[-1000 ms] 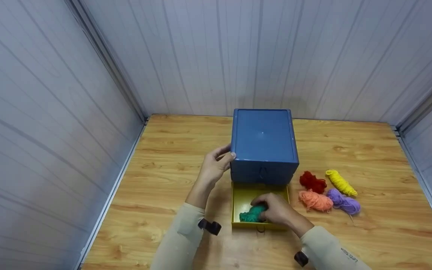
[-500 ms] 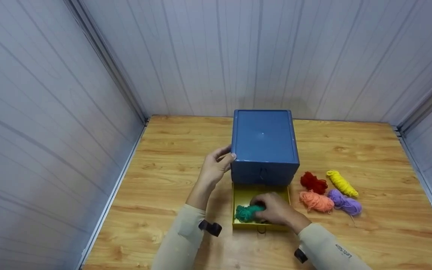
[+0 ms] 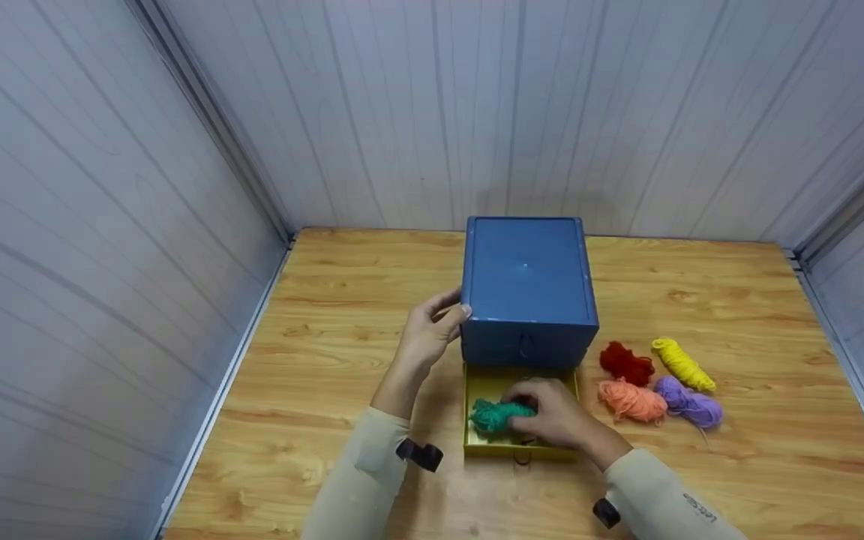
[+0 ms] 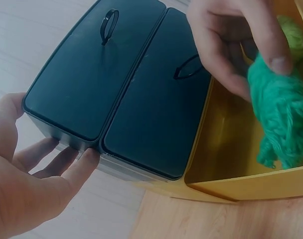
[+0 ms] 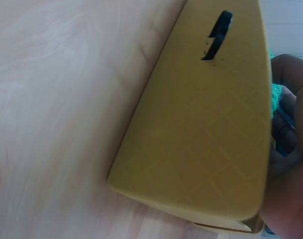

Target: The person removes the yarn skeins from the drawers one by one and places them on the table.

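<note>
A blue drawer cabinet [image 3: 528, 270] stands mid-table, its bottom yellow drawer [image 3: 520, 452] pulled out. My left hand [image 3: 426, 334] rests against the cabinet's left side near the front top corner, its fingers fairly straight in the left wrist view. Inside the drawer, my right hand [image 3: 552, 414] pinches a green yarn bundle [image 4: 281, 112] between thumb and fingers. A yellow-green yarn bundle [image 4: 292, 37] lies partly hidden behind it in the left wrist view. In the right wrist view the drawer front [image 5: 201, 114] hides most of the green yarn.
Right of the drawer lie a red yarn bundle [image 3: 626, 364], a yellow one [image 3: 683, 364], an orange one [image 3: 632, 400] and a purple one [image 3: 688, 403]. The upper two drawers, with black loop handles [image 4: 109, 26], are closed. White panel walls [image 3: 417, 112] enclose the wooden table [image 3: 312, 360].
The green yarn has moved left inside the drawer, then slightly toward the cabinet, with my right hand on it. My left hand and the cabinet stay put.
</note>
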{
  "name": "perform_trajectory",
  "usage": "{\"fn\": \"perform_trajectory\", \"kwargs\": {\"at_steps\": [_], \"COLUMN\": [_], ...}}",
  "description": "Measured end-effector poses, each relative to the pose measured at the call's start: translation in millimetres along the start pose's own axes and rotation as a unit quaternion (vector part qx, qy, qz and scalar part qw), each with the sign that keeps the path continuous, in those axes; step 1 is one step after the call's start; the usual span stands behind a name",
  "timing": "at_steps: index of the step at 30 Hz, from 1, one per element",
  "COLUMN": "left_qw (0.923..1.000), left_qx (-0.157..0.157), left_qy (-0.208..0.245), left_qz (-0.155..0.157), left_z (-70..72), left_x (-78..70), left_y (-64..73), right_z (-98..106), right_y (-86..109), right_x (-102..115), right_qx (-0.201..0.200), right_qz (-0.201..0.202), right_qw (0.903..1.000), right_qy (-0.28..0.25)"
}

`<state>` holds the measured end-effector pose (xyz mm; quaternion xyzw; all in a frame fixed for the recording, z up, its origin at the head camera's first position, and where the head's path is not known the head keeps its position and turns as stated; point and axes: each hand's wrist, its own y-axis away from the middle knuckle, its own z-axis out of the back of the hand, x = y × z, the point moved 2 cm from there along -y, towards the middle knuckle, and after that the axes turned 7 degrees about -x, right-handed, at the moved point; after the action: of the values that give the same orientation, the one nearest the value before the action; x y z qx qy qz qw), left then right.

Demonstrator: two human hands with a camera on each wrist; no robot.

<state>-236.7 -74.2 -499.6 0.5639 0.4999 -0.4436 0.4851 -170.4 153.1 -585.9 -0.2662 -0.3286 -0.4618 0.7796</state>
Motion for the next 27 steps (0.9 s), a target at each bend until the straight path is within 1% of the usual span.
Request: {"fn": "perform_trajectory", "kwargs": {"at_steps": [5, 8, 18, 21, 27], "left_qw": [1.0, 1.0, 1.0, 1.0, 1.0], "left_qx": [0.002, 0.0, -0.001, 0.0, 0.001], "left_qy": [-0.005, -0.007, 0.002, 0.002, -0.002], "left_qz": [0.002, 0.001, 0.0, 0.001, -0.001], "left_z": [0.4, 0.4, -0.1, -0.2, 0.7], "left_x": [0.0, 0.2, 0.1, -0.2, -1.1], "left_y": [0.7, 0.4, 0.5, 0.6, 0.5], "right_z": [7.4, 12.9, 40.5, 49.8, 66.0], "right_y": [3.7, 6.3, 18.7, 24.6, 37.8], "right_x": [3.3, 5.4, 14.0, 13.4, 6.6], "right_qx": [-0.009, -0.01, -0.032, -0.039, -0.071], "right_qz": [0.011, 0.011, 0.007, 0.01, 0.024], "right_qw": [0.9999, 0.9998, 0.9993, 0.999, 0.997], "right_qy": [-0.005, -0.01, -0.015, -0.017, -0.018]}}
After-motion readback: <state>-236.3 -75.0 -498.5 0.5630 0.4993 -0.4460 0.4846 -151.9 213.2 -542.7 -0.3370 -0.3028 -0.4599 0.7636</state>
